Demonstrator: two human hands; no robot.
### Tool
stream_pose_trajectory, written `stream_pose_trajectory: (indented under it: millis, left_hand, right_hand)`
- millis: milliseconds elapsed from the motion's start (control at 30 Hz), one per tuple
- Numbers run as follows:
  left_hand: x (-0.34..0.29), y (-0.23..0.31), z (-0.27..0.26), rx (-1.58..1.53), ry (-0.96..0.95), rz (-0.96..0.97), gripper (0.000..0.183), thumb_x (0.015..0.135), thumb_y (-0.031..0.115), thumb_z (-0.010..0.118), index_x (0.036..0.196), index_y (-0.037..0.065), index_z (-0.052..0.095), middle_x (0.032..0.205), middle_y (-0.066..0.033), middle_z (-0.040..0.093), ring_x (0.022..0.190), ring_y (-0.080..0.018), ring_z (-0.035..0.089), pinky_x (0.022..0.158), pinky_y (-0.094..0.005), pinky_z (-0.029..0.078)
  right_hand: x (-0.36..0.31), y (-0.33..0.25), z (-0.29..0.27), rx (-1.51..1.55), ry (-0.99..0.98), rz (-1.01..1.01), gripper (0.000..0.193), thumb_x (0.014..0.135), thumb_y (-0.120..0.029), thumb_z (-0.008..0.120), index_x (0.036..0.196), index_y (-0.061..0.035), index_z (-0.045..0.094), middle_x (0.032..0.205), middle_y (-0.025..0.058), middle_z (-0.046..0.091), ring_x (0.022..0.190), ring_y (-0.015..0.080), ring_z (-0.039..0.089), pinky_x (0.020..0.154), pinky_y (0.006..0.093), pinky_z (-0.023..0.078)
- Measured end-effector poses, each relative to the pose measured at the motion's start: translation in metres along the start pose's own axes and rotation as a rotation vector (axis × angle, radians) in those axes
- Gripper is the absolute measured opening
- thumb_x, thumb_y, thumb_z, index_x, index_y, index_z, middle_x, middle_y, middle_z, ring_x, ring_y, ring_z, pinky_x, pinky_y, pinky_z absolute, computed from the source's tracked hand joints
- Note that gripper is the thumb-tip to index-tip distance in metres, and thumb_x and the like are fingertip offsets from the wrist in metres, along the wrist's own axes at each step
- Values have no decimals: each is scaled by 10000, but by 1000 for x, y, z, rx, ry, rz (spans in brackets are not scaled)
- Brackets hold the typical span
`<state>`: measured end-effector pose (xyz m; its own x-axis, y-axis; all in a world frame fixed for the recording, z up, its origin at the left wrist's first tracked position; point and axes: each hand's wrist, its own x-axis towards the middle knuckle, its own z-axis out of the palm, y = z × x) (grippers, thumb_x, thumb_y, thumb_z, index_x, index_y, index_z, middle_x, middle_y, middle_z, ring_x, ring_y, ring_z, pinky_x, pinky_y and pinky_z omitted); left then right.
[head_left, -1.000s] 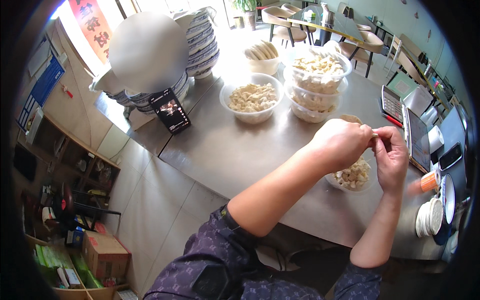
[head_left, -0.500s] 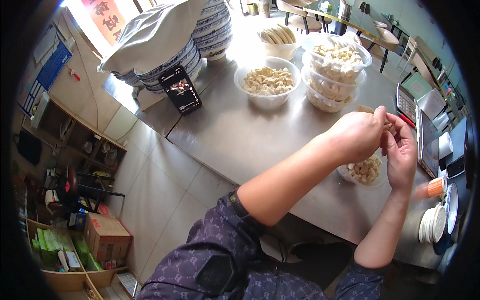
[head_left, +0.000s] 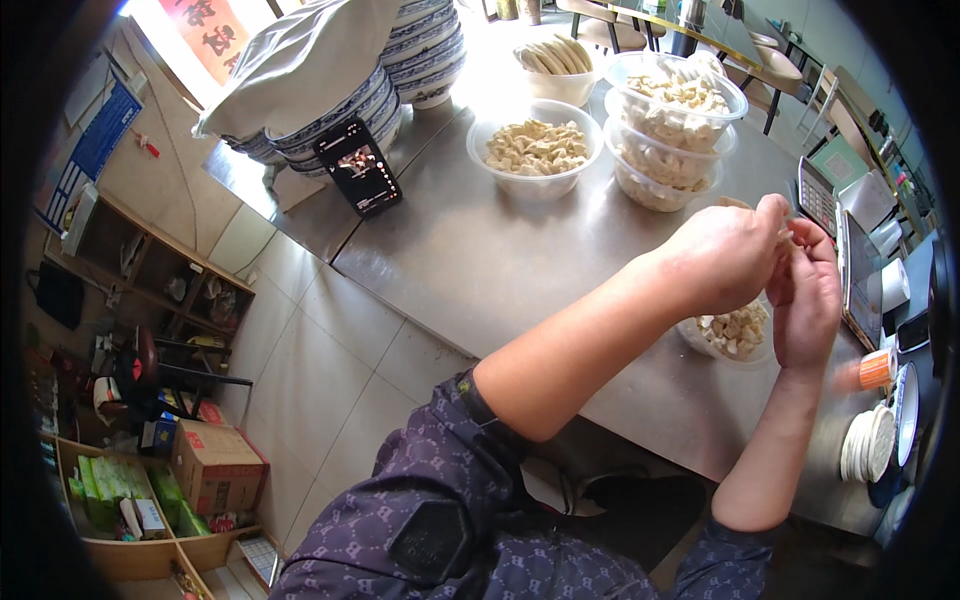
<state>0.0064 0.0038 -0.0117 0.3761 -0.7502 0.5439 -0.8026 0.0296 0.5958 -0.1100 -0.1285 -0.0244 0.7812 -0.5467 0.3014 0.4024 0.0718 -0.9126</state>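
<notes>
My left hand (head_left: 728,258) and my right hand (head_left: 808,295) meet at the right side of the steel table, fingertips pinched together. Between them shows a small pale bit of flatbread (head_left: 786,237), mostly covered by the fingers. Below them a clear plastic bowl (head_left: 712,347) holds small torn bread pieces (head_left: 738,330), partly hidden by my left wrist. Just beyond my left hand peeks a tan rounded edge; I cannot tell whether it is held. Farther back are a bowl of torn pieces (head_left: 535,150) and a stack of similar filled bowls (head_left: 668,140).
Whole round flatbreads (head_left: 553,56) fill a bowl at the back; more flatbreads (head_left: 866,445) are stacked at the right. A phone (head_left: 360,168) leans against cloth-covered blue-and-white bowls (head_left: 335,110) on the left. A calculator (head_left: 817,197), a tablet (head_left: 862,285) and an orange cup (head_left: 877,369) line the right side.
Both hands have shifted slightly up and to the right, still pinched together over the bread. The whole view has moved a little; the bowls stay in place.
</notes>
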Motion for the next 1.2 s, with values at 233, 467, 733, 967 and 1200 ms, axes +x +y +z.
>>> stream_pose_trajectory:
  millis: [233, 467, 733, 967, 1200]
  left_hand:
    - [2, 1, -1, 202, -75, 69, 116, 891, 132, 639, 920, 29, 681, 854, -200, 741, 813, -391, 734, 758, -475, 586]
    - [1, 4, -3, 20, -2, 50, 240, 943, 146, 606, 1101, -33, 594, 888, -235, 731, 888, -431, 718, 798, -500, 569]
    - [3, 3, -8, -273, -58, -147, 361, 972, 168, 583, 1174, -119, 498, 1057, -355, 660, 1004, -499, 674, 902, -486, 543]
    - [6, 0, -10, -333, 26, -107, 285, 931, 149, 686, 1036, -106, 614, 963, -298, 701, 924, -411, 719, 838, -419, 574]
    - [8, 5, -9, -420, 15, -185, 274, 880, 140, 771, 967, -102, 680, 866, -229, 752, 809, -308, 759, 745, -381, 593]
  right_hand:
    - [0, 10, -8, -198, -19, -163, 54, 1062, -124, 635, 1093, -80, 639, 883, -52, 569, 686, 12, 421, 581, 172, 318]
    - [6, 1, -12, 265, -5, 61, 55, 1070, -126, 569, 1073, -77, 594, 1013, 41, 674, 755, 59, 572, 578, 182, 425]
    - [0, 4, 2, -176, 2, 54, 269, 1072, -162, 610, 1300, -23, 584, 1010, -24, 645, 745, -13, 535, 616, 137, 395]
    - [1, 9, -2, -378, -62, -117, 142, 1070, -171, 632, 1153, -69, 579, 916, -46, 584, 733, -4, 503, 617, 139, 373]
    - [-1, 6, 3, -418, -50, -252, 81, 1053, -76, 610, 1122, -51, 575, 910, -11, 570, 808, 63, 559, 704, 220, 471]
